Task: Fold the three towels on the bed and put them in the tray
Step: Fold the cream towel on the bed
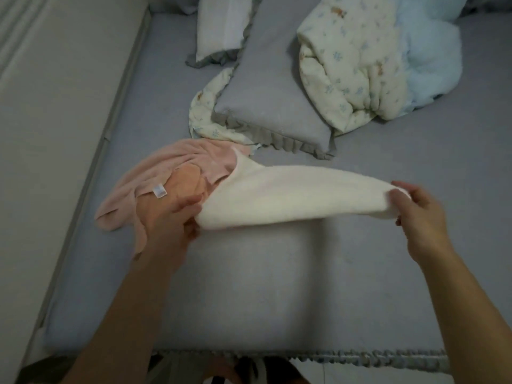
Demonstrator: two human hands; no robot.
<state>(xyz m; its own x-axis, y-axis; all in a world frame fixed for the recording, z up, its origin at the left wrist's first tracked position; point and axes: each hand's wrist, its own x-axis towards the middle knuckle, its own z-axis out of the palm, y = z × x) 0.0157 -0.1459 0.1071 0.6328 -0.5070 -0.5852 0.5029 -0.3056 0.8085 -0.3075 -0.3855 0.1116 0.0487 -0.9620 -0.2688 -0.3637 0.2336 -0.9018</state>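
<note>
So I've got the white towel (279, 195) stretched out sideways between both hands, lifted a bit off the grey bed (249, 286), and you can see its shadow on the sheet underneath. My left hand (169, 217) has its fingers curled round the towel's left end, and my right hand (415, 214) is pinching the right end between thumb and fingers. The far left corner of the towel pokes up over the pink towel (155, 173), which is lying crumpled on the bed just behind my left hand, with a little white tag (159, 190) showing. There's an orange towel (185, 184) bunched up with it, partly hidden by my hand. Further back there's a grey pillow (277, 87), a white pillow (221, 23), a patterned quilt (349, 65) and a light blue blanket (432, 59).
</note>
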